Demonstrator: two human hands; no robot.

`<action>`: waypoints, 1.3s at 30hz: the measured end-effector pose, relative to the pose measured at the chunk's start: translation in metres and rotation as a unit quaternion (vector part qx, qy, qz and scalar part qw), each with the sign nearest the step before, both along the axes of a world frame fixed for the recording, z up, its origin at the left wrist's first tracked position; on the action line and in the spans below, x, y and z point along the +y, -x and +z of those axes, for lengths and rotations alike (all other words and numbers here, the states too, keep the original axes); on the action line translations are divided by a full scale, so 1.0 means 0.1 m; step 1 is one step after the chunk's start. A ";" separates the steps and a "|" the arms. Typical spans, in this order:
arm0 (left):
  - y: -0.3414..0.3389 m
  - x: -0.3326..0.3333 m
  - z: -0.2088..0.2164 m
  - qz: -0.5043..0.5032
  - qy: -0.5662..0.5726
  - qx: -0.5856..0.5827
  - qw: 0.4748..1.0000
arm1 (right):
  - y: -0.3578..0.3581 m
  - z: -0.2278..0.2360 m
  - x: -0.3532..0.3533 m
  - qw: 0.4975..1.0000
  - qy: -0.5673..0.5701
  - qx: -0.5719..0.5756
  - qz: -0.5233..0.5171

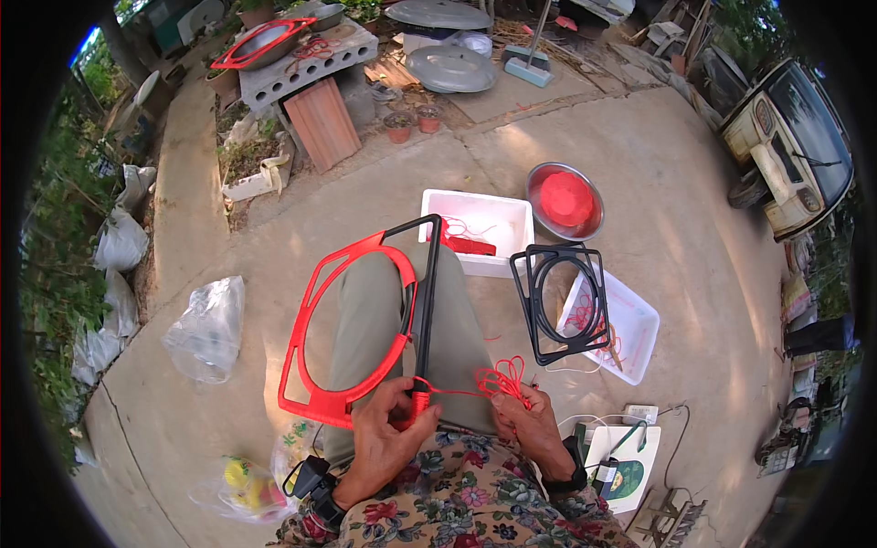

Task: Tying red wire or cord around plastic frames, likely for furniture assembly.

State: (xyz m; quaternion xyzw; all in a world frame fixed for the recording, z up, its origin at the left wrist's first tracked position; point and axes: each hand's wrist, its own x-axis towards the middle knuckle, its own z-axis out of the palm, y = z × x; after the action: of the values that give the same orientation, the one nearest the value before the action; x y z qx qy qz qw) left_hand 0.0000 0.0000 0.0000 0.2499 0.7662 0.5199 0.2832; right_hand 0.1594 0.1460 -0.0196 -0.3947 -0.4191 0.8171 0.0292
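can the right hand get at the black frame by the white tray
Probably yes: the black frame is just beyond the right hand, with nothing bulky apparent between them. That hand is holding a bundle of red cord, though, so its fingers may need freeing first.

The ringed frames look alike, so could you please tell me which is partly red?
It is the frame in the left hand; the framework by the white tray looks black throughout.

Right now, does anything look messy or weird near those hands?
Nothing looks spilled or broken. One thing looks uneven: the red frame in the left hand is mostly red, but one side is plain black. Also, the black frame partly covers the white tray in this view, which looks untidy.
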 end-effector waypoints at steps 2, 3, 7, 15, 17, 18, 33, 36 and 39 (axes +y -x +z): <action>-0.05 0.00 0.01 -0.002 0.001 0.015 1.000 | -0.04 0.07 -0.02 0.994 -0.009 0.042 -0.100; 0.04 -0.01 0.03 -0.005 0.000 0.019 1.000 | 0.09 0.13 -0.07 0.994 -0.010 0.046 -0.103; 0.00 0.02 0.03 -0.021 0.002 0.016 1.000 | 0.31 0.17 -0.05 0.994 0.016 0.096 -0.045; -0.01 0.03 0.04 -0.002 -0.009 0.038 0.999 | 0.25 0.00 -0.21 0.998 0.029 0.032 -0.050; -0.03 0.04 0.02 0.010 -0.010 0.049 0.999 | 0.24 0.16 -0.25 0.996 -0.081 0.028 -0.028; -0.03 0.04 0.00 0.010 -0.009 0.049 0.999 | 0.23 0.24 -0.27 0.996 -0.080 0.028 -0.027; -0.04 -0.01 0.02 0.014 -0.030 0.028 0.999 | 0.12 0.37 -0.21 0.984 -0.178 0.014 0.012; -0.04 -0.03 -0.05 -0.019 -0.039 0.045 0.998 | 0.11 0.37 -0.21 0.989 -0.147 -0.003 0.004; -0.04 -0.02 -0.02 -0.034 -0.040 0.043 0.998 | 0.06 0.31 -0.19 0.992 -0.128 0.004 0.000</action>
State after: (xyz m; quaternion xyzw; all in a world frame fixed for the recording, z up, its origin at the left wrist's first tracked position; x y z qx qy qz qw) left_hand 0.0040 -0.0023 -0.0018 0.3090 0.7473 0.5292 0.2569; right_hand 0.1534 0.1266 0.0115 -0.3842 -0.5206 0.7581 0.0810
